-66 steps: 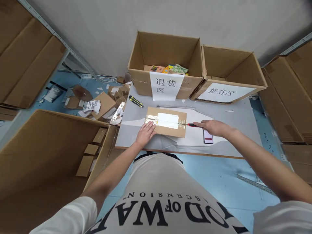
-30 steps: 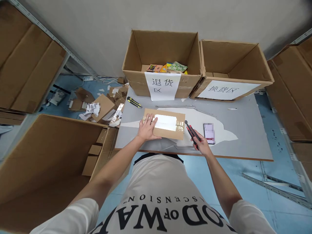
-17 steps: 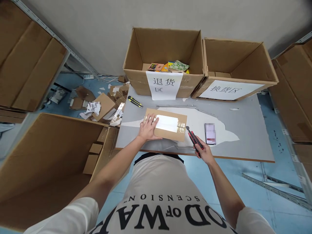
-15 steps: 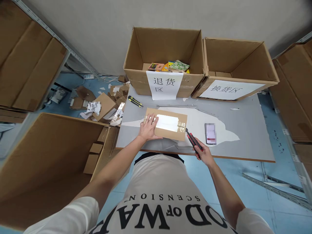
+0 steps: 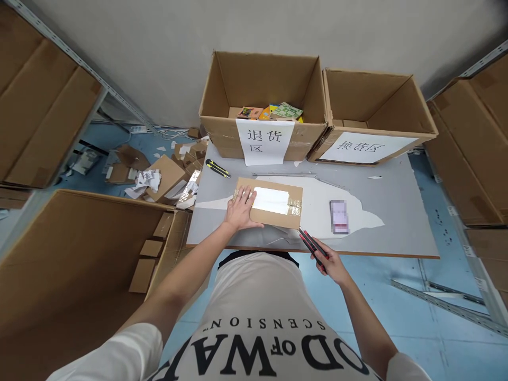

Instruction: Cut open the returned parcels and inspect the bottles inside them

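Under my left hand (image 5: 240,209) lies a flat brown cardboard box (image 5: 273,218) with a white label and clear tape at both ends. The fingers of that hand are spread over its left end. My right hand (image 5: 327,260) is wrapped round a red and black box cutter (image 5: 311,243). The cutter's tip is by the box's near right corner; whether it touches cannot be made out. A phone (image 5: 339,217) lies on the table to the right, its screen blurred. Near the table's left edge is a second cutter, a yellow and black box cutter (image 5: 218,168).
At the table's back stand two open cartons with paper signs: the left carton (image 5: 218,129) holds colourful packs, the right carton (image 5: 420,129) sits beside it. A large open carton (image 5: 107,198) with small boxes is at left. Cardboard scraps (image 5: 169,174) litter the floor.
My right hand has drawn the box cutter toward me and slightly left, from the box's taped right end to its near right corner. My left hand stays on the box. The view has shifted slightly.
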Available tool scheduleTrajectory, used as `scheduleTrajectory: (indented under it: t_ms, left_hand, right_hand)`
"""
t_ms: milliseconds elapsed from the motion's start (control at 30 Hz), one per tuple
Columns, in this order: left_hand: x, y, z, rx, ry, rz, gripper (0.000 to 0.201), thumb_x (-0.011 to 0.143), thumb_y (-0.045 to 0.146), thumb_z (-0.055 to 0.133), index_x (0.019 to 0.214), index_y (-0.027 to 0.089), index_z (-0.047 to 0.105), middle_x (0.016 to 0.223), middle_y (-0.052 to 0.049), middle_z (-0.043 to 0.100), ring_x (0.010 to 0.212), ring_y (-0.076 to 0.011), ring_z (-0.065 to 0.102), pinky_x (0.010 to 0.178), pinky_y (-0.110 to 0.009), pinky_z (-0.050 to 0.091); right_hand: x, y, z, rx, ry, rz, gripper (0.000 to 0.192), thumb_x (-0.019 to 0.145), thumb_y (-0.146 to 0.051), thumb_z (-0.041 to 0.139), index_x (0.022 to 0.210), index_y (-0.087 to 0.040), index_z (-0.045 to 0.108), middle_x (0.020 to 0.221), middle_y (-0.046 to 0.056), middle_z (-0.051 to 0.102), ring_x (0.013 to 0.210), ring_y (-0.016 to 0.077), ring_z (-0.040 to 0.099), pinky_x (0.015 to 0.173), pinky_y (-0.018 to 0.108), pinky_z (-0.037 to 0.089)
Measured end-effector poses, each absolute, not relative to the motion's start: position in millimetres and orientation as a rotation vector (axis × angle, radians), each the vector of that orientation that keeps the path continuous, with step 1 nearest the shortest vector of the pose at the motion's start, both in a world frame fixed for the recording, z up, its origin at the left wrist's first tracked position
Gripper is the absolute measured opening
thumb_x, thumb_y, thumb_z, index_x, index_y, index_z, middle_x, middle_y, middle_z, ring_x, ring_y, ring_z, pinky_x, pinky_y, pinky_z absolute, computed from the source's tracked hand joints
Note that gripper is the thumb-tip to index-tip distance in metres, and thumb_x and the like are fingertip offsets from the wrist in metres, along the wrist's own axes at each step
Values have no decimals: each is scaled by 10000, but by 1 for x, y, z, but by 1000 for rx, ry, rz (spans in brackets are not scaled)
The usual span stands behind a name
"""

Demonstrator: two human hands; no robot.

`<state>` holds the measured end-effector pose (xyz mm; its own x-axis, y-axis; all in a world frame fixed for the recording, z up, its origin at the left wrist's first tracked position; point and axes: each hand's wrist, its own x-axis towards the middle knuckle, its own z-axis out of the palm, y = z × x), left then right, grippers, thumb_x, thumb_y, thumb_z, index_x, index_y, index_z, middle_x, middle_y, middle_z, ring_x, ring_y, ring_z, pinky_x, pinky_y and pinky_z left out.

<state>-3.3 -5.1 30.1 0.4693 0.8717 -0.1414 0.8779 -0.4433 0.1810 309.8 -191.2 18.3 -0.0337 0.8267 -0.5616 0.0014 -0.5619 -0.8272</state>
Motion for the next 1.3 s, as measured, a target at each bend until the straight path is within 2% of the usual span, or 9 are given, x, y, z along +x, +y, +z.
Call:
scheduleTrajectory:
  t_ms: [233, 333, 467, 567, 633, 767, 933, 1067, 1300]
  left_hand:
    - [-5, -6, 33, 2451, 1475, -41, 1185, 566, 788, 584, 1482, 165, 166, 1551, -158, 119, 1414, -391, 47, 1014, -539, 310]
    - [-12, -4, 32, 2438, 1403, 56, 1089, 633, 759, 559, 1473, 165, 203, 1552, -144, 127, 1412, -376, 108, 1023, -513, 327]
    - [-30, 10, 30, 2307, 1432, 273, 790, 817, 625, 456, 1445, 174, 291, 1553, -133, 137, 1348, -344, 320, 1030, -452, 356]
    - [-47, 35, 25, 2067, 1534, 504, 673, 870, 527, 438, 1417, 145, 350, 1519, -155, 246, 1327, -327, 363, 1051, -441, 344]
    - [-56, 57, 21, 1810, 1542, 594, 605, 885, 450, 455, 1392, 125, 392, 1430, -168, 408, 1271, -295, 442, 1040, -422, 364]
    - [-66, 88, 16, 1312, 1391, 544, 548, 873, 411, 504, 1375, 206, 416, 1319, -124, 520, 1106, -241, 572, 819, -357, 518]
    - [-57, 93, 13, 1135, 1245, 473, 444, 862, 364, 548, 1286, 238, 504, 1012, -61, 644, 847, -148, 625, 681, -268, 528]
    - [-53, 90, 10, 1074, 1233, 531, 389, 841, 362, 589, 1207, 238, 544, 904, -33, 650, 679, -110, 615, 644, -275, 531]
    - [-64, 67, 8, 974, 1282, 652, 392, 786, 364, 668, 1127, 210, 553, 929, -38, 672, 652, -102, 637, 694, -298, 554]
  right_hand:
    - [356, -212, 20, -1643, -782, 1590, 704, 777, -493, 646, 1386, -248, 390, 781, 14, 630, 373, 71, 456, 307, 206, 316]
    - [350, -208, 12, -1561, -616, 1396, 558, 768, -471, 664, 1247, -224, 521, 814, 29, 669, 424, 85, 516, 356, 215, 387]
    - [307, -185, 4, -1399, -298, 1205, 338, 740, -434, 700, 987, -218, 618, 904, 30, 696, 759, 138, 657, 610, 244, 537]
    - [271, -171, 5, -1262, -129, 1291, 333, 761, -435, 676, 1041, -280, 582, 1152, 22, 653, 1027, 204, 628, 748, 371, 561]
    - [253, -166, 8, -1186, -73, 1376, 338, 780, -439, 654, 1082, -318, 561, 1281, 3, 584, 1099, 232, 596, 797, 466, 550]
    - [230, -161, 10, -1125, -17, 1433, 319, 791, -445, 639, 1084, -345, 562, 1354, -34, 519, 1107, 252, 593, 848, 553, 520]
    - [220, -156, 8, -1111, -2, 1355, 271, 803, -419, 631, 1047, -312, 584, 1293, -32, 564, 1140, 241, 580, 901, 535, 504]
    - [217, -154, 4, -1141, -26, 1286, 249, 812, -401, 623, 1033, -288, 594, 1237, -20, 602, 1112, 205, 601, 939, 466, 502]
    - [233, -122, 11, -1231, -104, 1221, 170, 825, -327, 623, 975, -252, 592, 1082, -15, 652, 957, 147, 663, 878, 359, 557]
